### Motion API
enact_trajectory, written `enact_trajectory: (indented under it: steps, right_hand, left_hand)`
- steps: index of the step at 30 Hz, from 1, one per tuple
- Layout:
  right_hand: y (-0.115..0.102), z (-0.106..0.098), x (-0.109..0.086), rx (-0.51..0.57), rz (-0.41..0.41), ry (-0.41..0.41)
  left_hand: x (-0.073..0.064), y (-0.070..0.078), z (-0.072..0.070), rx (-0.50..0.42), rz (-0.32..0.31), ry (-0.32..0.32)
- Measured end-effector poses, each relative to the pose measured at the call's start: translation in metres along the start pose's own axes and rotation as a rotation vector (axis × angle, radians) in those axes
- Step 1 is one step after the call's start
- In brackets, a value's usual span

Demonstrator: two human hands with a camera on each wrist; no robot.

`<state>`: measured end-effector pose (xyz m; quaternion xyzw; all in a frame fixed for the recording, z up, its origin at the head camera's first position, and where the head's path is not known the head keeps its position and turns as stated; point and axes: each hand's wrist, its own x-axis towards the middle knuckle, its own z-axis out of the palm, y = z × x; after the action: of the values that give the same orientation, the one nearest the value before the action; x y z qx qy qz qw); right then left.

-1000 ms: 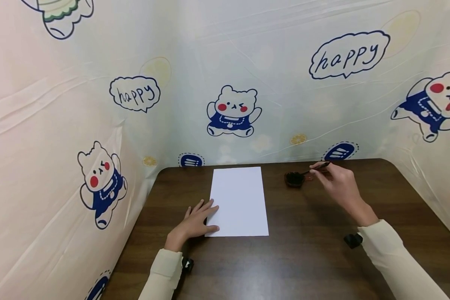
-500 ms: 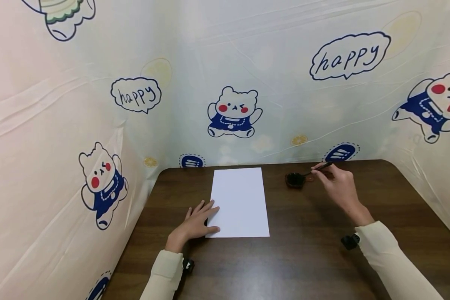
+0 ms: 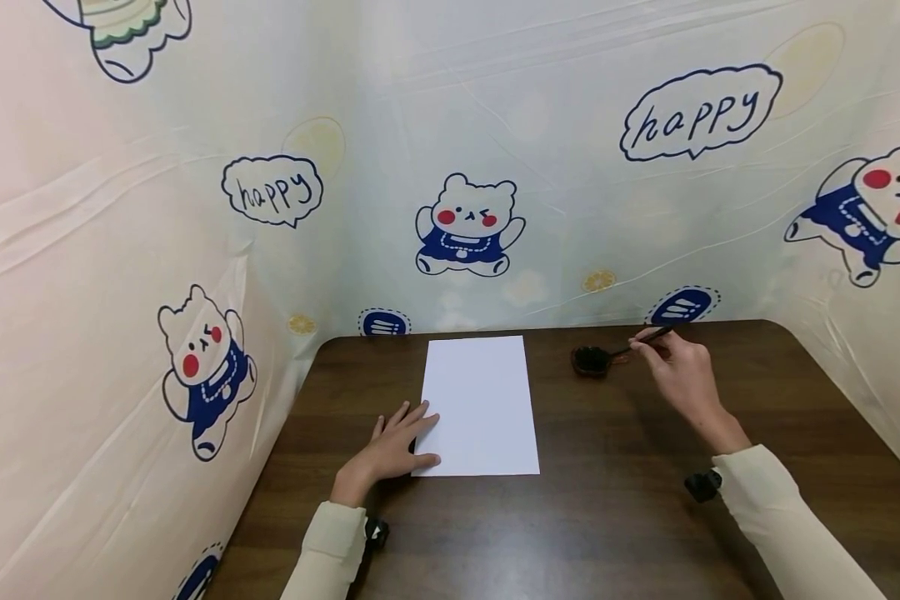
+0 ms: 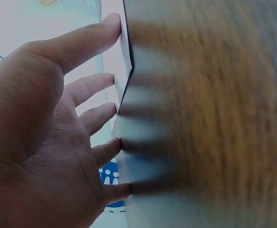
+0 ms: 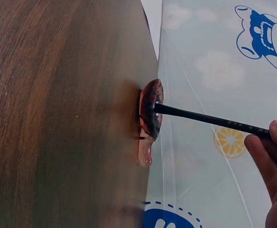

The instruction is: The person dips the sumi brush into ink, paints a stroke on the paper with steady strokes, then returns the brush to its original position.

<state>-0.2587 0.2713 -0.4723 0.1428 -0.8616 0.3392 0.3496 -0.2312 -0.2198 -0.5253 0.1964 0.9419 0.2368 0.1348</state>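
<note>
Right hand (image 3: 686, 371) pinches brush (image 5: 209, 118), tip at dark dish (image 5: 151, 92), right of center. Left hand (image 3: 390, 446), fingers apart, on paper (image 3: 483, 400) mid-frame. Risks: sideways brush push tips dish; light palm pressure lets paper skid.

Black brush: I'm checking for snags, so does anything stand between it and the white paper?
Only the small dish at the tip of the brush; beyond it, just tabletop up to the paper. The left hand rests on the paper's left edge, off that path.

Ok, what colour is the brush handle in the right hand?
Black, faintly marked; the brush handle shows best in the right wrist view.
</note>
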Motion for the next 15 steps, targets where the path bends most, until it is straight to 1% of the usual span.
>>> enact_trajectory:
  steps: [6, 8, 9, 12, 15]
  right_hand:
    - [0.0011, 0.0002, -0.0001, -0.005, 0.067, -0.007]
    - [0.0013, 0.0007, -0.0001, -0.004, 0.068, 0.000]
    - [0.0014, 0.0010, -0.0002, -0.004, 0.061, 0.007]
    - [0.0019, 0.0013, 0.0001, 0.006, 0.041, 0.030]
    - [0.0015, 0.0007, 0.0017, 0.016, 0.027, 0.052]
  left_hand:
    - [0.0000, -0.0013, 0.0002, -0.015, 0.006, -0.001]
    - [-0.0009, -0.0017, 0.0003, -0.022, 0.008, -0.002]
    - [0.0000, -0.0061, 0.0026, -0.027, 0.023, 0.002]
    - [-0.0008, -0.0091, 0.0050, -0.048, 0.051, 0.019]
    - [0.0000, -0.0096, 0.0051, -0.046, 0.047, 0.017]
